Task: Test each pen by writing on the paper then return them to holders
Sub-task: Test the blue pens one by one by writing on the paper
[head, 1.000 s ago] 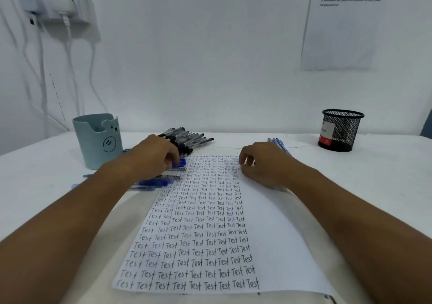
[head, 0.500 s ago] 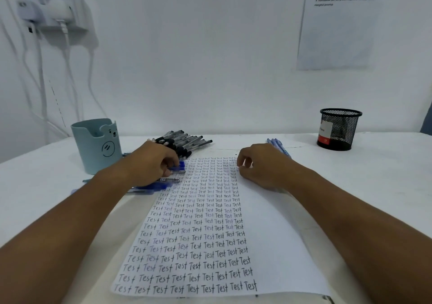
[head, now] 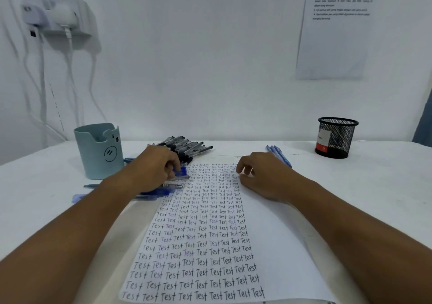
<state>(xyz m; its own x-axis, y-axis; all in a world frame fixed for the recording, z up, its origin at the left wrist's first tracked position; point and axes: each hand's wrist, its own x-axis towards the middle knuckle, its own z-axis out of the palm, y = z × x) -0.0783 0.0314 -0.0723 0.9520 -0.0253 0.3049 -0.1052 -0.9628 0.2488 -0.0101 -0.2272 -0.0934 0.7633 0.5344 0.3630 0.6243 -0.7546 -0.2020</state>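
Observation:
A white paper [head: 275,245] filled with rows of the word "Test" lies in front of me. My left hand [head: 155,168] is at the paper's upper left corner, its fingers curled on a blue pen [head: 182,171] that lies among other blue pens [head: 161,191]. My right hand [head: 263,175] rests on the paper's upper right part with fingers loosely curled and nothing in it. A pile of black pens [head: 189,146] lies just behind my left hand. A pale blue bear holder [head: 100,151] stands at the left and a black mesh holder [head: 336,137] at the far right.
A few more blue pens [head: 279,155] lie behind my right hand. The white wall is close behind the table, with a socket box and hanging cables [head: 58,16] at the upper left and a printed sheet [head: 336,27] at the upper right.
Both hands stay almost where they were. The view has tilted up slightly, so the hands and the paper sit a little lower in the frame.

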